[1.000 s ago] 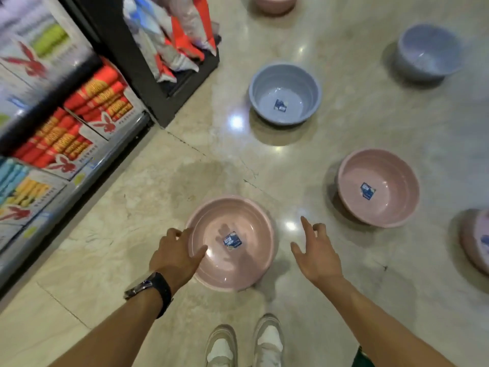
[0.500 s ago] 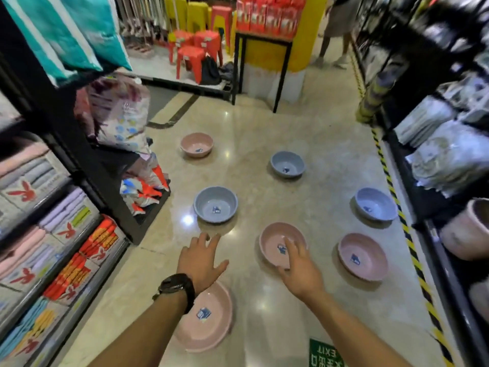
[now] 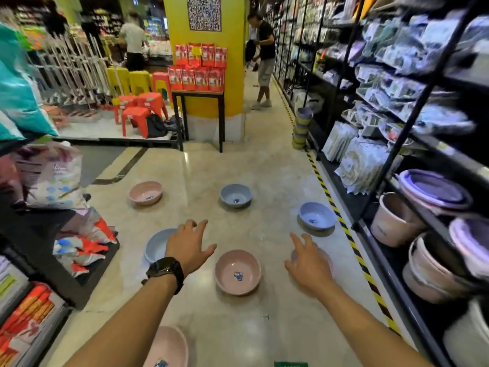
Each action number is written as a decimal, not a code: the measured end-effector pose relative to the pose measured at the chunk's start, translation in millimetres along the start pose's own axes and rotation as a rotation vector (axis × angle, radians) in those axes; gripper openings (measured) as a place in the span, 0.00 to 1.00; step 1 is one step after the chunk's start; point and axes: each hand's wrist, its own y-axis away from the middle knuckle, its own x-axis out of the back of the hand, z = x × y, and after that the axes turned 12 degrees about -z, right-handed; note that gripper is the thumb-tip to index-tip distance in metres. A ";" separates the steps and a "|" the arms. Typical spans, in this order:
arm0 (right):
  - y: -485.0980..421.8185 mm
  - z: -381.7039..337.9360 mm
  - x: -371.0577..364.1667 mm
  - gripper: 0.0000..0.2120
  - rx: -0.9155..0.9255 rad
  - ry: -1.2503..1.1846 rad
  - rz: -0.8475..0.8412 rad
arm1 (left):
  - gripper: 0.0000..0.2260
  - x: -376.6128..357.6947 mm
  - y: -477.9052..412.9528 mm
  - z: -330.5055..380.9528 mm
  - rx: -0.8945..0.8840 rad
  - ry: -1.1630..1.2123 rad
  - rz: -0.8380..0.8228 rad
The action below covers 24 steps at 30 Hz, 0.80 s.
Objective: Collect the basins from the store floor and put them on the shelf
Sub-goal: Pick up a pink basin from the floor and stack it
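Several basins lie on the shiny floor. A pink basin (image 3: 237,272) sits between my hands, and another pink basin (image 3: 169,348) lies at the bottom edge under my left arm. A blue basin (image 3: 156,245) is partly hidden by my left hand (image 3: 188,247), which hovers open with fingers spread. My right hand (image 3: 307,263) hovers open over a further pink basin (image 3: 328,260), mostly hiding it. Farther off are a blue basin (image 3: 317,217), a blue basin (image 3: 235,196) and a pink basin (image 3: 145,193). Neither hand holds anything.
A black shelf (image 3: 412,234) on the right carries stacked basins (image 3: 436,192) and buckets (image 3: 391,221). Striped tape (image 3: 352,242) runs along its foot. Left shelving (image 3: 34,308) holds packaged goods and bags. A table (image 3: 198,112), red stools (image 3: 137,112) and a person (image 3: 264,59) stand ahead.
The view has lifted from the floor near my feet to the aisle ahead. My left hand has come off the near pink basin, and both hands now hover open above the floor.
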 end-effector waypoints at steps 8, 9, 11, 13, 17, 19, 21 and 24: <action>-10.9 99.8 28.8 0.33 -0.047 -0.028 0.002 | 0.32 -28.8 -21.5 74.0 0.040 0.069 -0.042; -16.7 101.0 31.6 0.33 -0.036 -0.040 0.003 | 0.32 -29.7 -25.3 75.3 0.054 0.071 -0.052; -30.3 98.7 35.5 0.33 -0.015 -0.061 0.002 | 0.32 -28.9 -34.5 74.8 0.068 0.073 -0.062; -47.0 92.8 35.5 0.33 0.006 -0.083 -0.011 | 0.32 -27.0 -47.2 70.1 0.081 0.071 -0.069; -95.5 78.3 31.7 0.33 0.055 -0.095 -0.053 | 0.31 -32.6 -87.0 53.7 0.126 0.098 -0.073; -126.7 71.3 30.3 0.33 0.079 -0.102 -0.076 | 0.31 -38.5 -115.9 43.3 0.161 0.113 -0.086; -162.2 66.2 29.1 0.34 0.084 -0.106 -0.099 | 0.31 -46.3 -149.0 32.5 0.200 0.141 -0.106; -218.1 62.0 32.3 0.35 0.044 -0.131 -0.117 | 0.31 -54.1 -201.5 17.3 0.229 0.194 -0.123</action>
